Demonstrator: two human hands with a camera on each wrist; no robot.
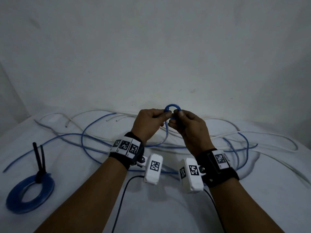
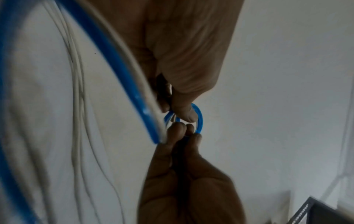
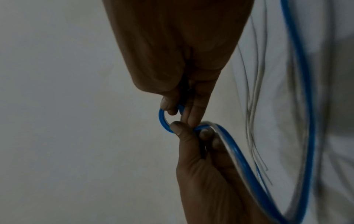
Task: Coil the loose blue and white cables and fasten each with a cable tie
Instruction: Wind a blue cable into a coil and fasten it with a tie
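Both hands meet above the middle of the table and pinch a small loop of blue cable. My left hand grips its left side, and the loose blue cable trails down from there across the table. My right hand pinches the loop's right side. In the left wrist view the left hand comes in from the top, thumb on the loop. In the right wrist view the right hand holds the loop from above. Loose white cables lie tangled with the blue one.
A finished blue coil bound by a black cable tie lies at the front left. A white cloth covers the table, and a white wall stands close behind. Black cords run back from the wrist cameras.
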